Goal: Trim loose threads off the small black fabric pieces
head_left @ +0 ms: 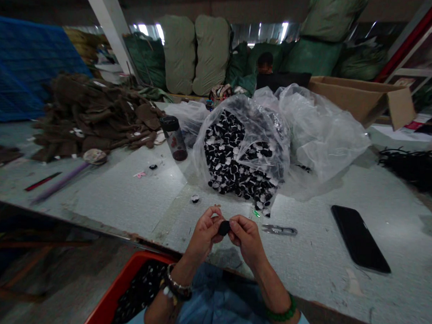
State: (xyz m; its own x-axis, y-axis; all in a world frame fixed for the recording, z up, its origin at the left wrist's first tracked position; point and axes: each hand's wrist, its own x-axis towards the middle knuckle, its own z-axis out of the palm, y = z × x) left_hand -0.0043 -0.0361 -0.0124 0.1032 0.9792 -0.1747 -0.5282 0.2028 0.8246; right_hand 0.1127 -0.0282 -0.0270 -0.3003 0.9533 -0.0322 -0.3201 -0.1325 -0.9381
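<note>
A small round black fabric piece (224, 228) is pinched between my two hands, just over the table's front edge. My left hand (207, 230) grips it from the left with closed fingers. From the right, my right hand (244, 236) holds its other side between thumb and finger. Beyond them a clear plastic bag (243, 149) lies open, full of small black-and-white pieces (233, 169). One loose black-and-white piece (195, 198) rests on the table to the left. Thread snips (280, 230) lie just right of my right hand.
A black phone (360, 239) lies at the right. Behind are a dark-lidded bottle (174, 138), brown garments (97, 115), and a cardboard box (349, 96). An orange bin (114, 291) of black pieces stands below the table edge. A person (265, 64) is at the back.
</note>
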